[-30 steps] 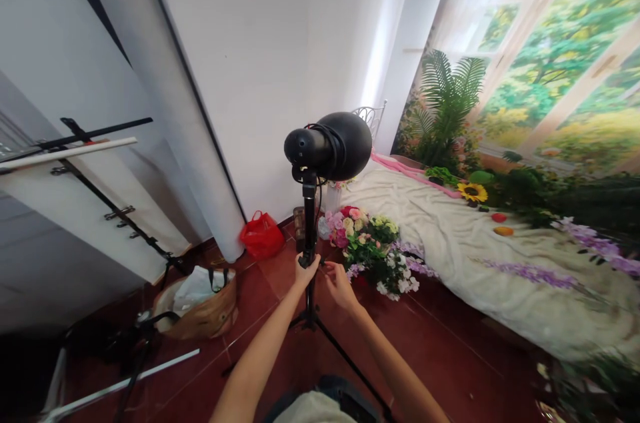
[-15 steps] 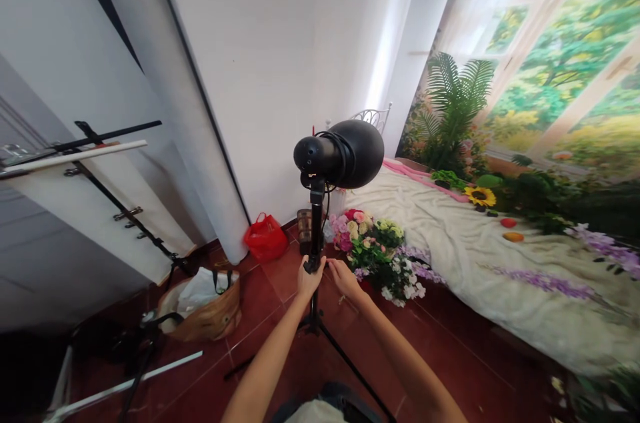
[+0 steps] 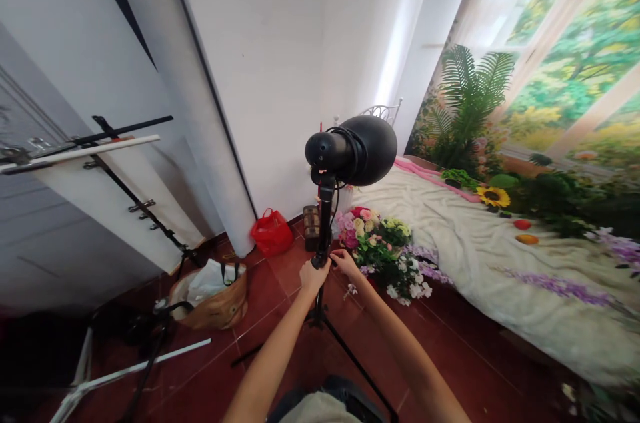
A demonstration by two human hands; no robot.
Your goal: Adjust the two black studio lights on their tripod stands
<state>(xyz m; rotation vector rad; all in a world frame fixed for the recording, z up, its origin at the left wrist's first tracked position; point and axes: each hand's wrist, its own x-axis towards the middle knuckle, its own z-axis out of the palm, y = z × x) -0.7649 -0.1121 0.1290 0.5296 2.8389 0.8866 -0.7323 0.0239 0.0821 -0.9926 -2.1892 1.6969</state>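
A black studio light (image 3: 373,150) with a wide round reflector and a coiled cord sits on top of a black light stand (image 3: 325,213) in front of me. My left hand (image 3: 314,276) is wrapped round the stand's pole just below a joint collar. At the right side of that collar, the bent fingers of my right hand (image 3: 345,263) close on a small dark knob, mostly hidden by them. Below my hands the stand's legs spread over the red tiled floor.
Artificial flowers (image 3: 375,236) lie right of the stand, beside a bed (image 3: 480,256) with a cream blanket. A red bag (image 3: 271,233) and small chest (image 3: 311,226) stand by the wall. Left are a wicker basket (image 3: 225,303), a white-legged stand (image 3: 145,366) and a clamped backdrop (image 3: 125,196).
The whole scene has shifted slightly right as my head turned a little left. My left hand stays on the pole; my right fingers have bent more at the collar.
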